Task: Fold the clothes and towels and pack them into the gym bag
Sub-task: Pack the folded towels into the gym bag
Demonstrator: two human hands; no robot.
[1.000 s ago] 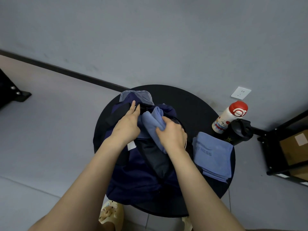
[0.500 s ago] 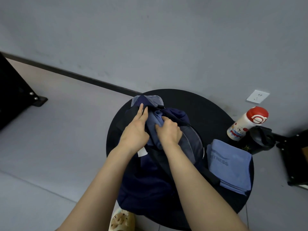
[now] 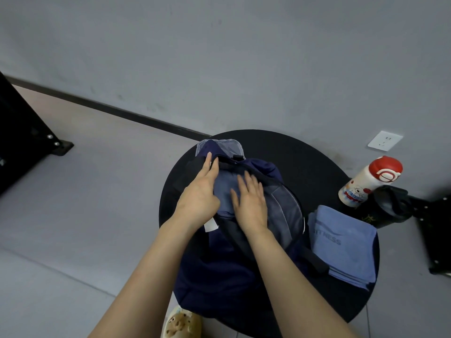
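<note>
Navy gym bag (image 3: 219, 272) open at table (image 3: 317, 162) centre, blue cloth (image 3: 225, 191) tucked inside, left hand (image 3: 199, 195) and right hand (image 3: 250, 203) pressing it flat, fingers straight, slightly spread, folded blue towel (image 3: 346, 245) waiting at three o'clock.

You have a round black table (image 3: 305, 152) against the grey wall. At its far right edge stands a white bottle with a red cap (image 3: 368, 182), a black shaker cup (image 3: 388, 207) touching it. A wall socket (image 3: 385, 140) sits above them.
</note>
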